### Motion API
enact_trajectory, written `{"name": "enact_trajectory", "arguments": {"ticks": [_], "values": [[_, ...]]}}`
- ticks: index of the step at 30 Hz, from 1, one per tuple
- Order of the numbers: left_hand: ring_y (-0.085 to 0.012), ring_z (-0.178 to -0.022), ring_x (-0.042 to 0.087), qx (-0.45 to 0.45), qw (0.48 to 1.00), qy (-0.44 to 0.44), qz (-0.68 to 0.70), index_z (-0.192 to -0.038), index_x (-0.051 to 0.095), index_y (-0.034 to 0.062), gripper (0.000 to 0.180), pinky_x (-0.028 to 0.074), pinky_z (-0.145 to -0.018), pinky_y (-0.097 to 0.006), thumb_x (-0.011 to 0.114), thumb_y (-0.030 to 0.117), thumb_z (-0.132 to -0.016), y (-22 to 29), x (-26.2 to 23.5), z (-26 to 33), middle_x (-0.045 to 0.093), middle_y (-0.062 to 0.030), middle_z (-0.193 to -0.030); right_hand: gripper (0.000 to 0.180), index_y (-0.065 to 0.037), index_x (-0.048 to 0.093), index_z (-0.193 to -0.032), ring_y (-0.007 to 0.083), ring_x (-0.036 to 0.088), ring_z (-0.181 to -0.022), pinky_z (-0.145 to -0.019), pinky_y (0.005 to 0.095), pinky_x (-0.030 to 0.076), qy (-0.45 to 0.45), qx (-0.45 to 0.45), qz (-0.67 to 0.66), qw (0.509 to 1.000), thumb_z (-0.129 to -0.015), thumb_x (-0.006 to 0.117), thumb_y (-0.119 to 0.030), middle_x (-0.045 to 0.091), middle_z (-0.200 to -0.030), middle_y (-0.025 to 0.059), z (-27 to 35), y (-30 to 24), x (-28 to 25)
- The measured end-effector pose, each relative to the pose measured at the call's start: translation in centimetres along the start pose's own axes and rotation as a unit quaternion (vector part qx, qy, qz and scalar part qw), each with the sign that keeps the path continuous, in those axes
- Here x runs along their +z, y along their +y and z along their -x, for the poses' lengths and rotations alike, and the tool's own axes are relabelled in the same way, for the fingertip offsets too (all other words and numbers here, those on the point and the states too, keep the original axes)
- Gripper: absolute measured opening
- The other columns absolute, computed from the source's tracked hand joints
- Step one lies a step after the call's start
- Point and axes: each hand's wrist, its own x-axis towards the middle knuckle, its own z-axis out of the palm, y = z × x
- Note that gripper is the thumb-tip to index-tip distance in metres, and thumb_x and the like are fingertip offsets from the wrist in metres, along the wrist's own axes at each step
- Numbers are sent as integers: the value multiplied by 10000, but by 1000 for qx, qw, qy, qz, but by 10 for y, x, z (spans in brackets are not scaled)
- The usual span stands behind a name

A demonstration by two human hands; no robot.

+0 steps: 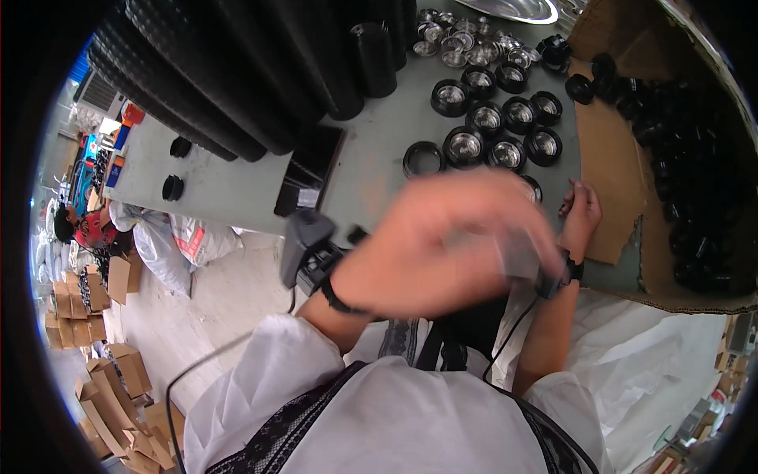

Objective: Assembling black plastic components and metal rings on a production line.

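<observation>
Where our left hand [442, 245] lies in front of the table [379, 142], the black rings with silver inserts [463, 148] sit just beyond its fingers, one partly hidden by them. We see these fingers bent and blurred; we cannot tell how far apart they stand or what they hold. Our right hand [583, 207], fingers loosely curled, is beside the cardboard flap [608, 162]; its grip is unclear. Farther off, we find loose silver cups [454, 58].
</observation>
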Motion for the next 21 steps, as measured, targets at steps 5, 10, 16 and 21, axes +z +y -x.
{"name": "enact_trajectory", "arguments": {"ticks": [5,10,16,21], "values": [[-123,-662,567,70,865,-175,464,-851,623,-26,282,453,-610,-247,525,237,-875,20,77,-1,610,-100,-764,176,-7,603,-956,32,405,-535,-481,183,329,0,-35,7,999,-892,523,-150,479,-652,-32,-2,1,2],[-117,-649,574,71,802,-195,560,-859,625,-25,252,453,-582,-239,542,214,-868,22,93,1,615,-87,-756,182,2,603,-951,39,410,-525,-475,186,334,0,-31,10,999,-887,526,-150,481,-643,-29,-4,1,-1],[-110,-634,583,54,800,-196,564,-869,627,-23,218,453,-549,-230,563,186,-858,14,77,2,621,-71,-747,195,10,610,-956,43,419,-523,-473,186,338,-6,-43,18,999,-883,533,-154,489,-638,-24,-3,8,6],[-104,-622,590,-26,905,-96,414,-877,629,-21,192,453,-522,-223,579,162,-851,-7,13,-20,626,-58,-739,203,10,610,-973,40,421,-523,-475,186,340,5,14,34,999,-884,534,-157,494,-641,-24,-14,8,-6]]}}
